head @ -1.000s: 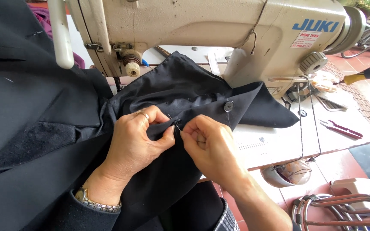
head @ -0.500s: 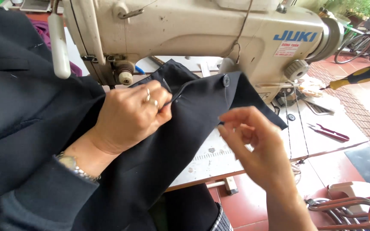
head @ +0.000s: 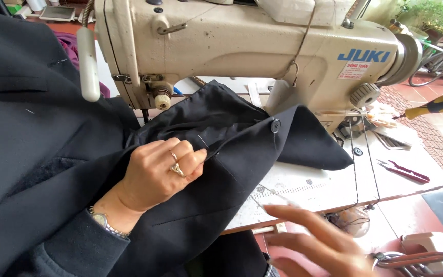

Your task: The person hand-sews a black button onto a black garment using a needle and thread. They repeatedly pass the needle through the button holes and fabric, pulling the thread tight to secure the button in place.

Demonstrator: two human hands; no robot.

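Observation:
A black jacket (head: pixel 52 154) lies across my lap and over the sewing table, with a black button (head: pixel 275 124) near its folded edge. My left hand (head: pixel 160 172), wearing rings and a wristwatch, pinches a fold of the jacket cloth beside a short pale pin or needle (head: pixel 203 141). My right hand (head: pixel 314 238) hovers low at the table's front edge, fingers spread and blurred, apart from the cloth. A thin thread (head: pixel 275 195) seems to run from the cloth toward it, but I cannot tell whether the fingers hold it.
A cream sewing machine (head: pixel 242 51) stands behind the jacket on the white table (head: pixel 329 182), with a white lamp (head: pixel 89 64) on its left. Red thread snips (head: pixel 403 172) lie at the right. A yellow-handled screwdriver (head: pixel 437 105) lies further back right.
My right hand has left the cloth and swung down to the right, fingers opening. My left hand kept its pinch on the jacket fold.

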